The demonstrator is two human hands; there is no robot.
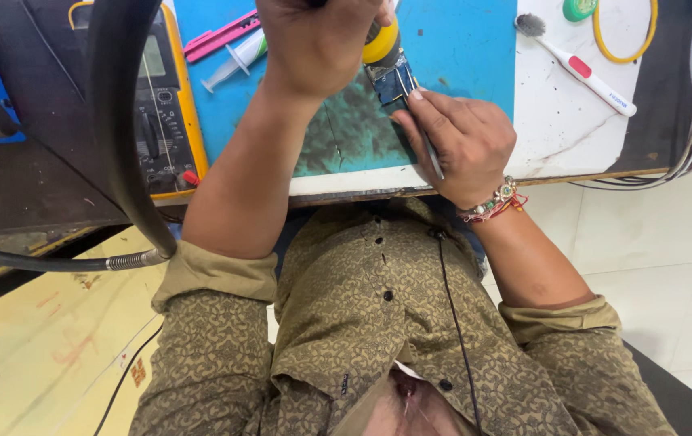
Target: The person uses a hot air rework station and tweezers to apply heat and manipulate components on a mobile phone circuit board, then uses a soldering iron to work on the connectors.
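Both hands work close together at the near edge of the surface (pixel 556 129), seen upside down from the head camera. On the picture's left, one hand (pixel 317 40) is clenched around a tool with a yellow grip (pixel 380 42); on the picture's right, the other hand (pixel 463 141), with beaded bands at the wrist, pinches thin metal tweezers (pixel 435 161) and presses its fingertips against a small blue circuit board (pixel 394 85). With the view inverted, which hand is the person's left and which the right cannot be settled with certainty; the tool hand is taken as the right, the tweezer hand as the left.

The circuit board lies on the blue mat (pixel 459 48), just beside the mat's worn, darkened patch, between the two hands. Its long axis runs roughly from the yellow grip toward the person's body, slightly slanted. The tool points down onto the board's far end. The tweezers lie nearly parallel to the board, tips toward it.

A yellow multimeter (pixel 164 97) sits beyond the tool-hand forearm, near a syringe (pixel 233 60) and a pink strip tool (pixel 220 34). A white toothbrush (pixel 584 71) rests on the bare white part of the surface.
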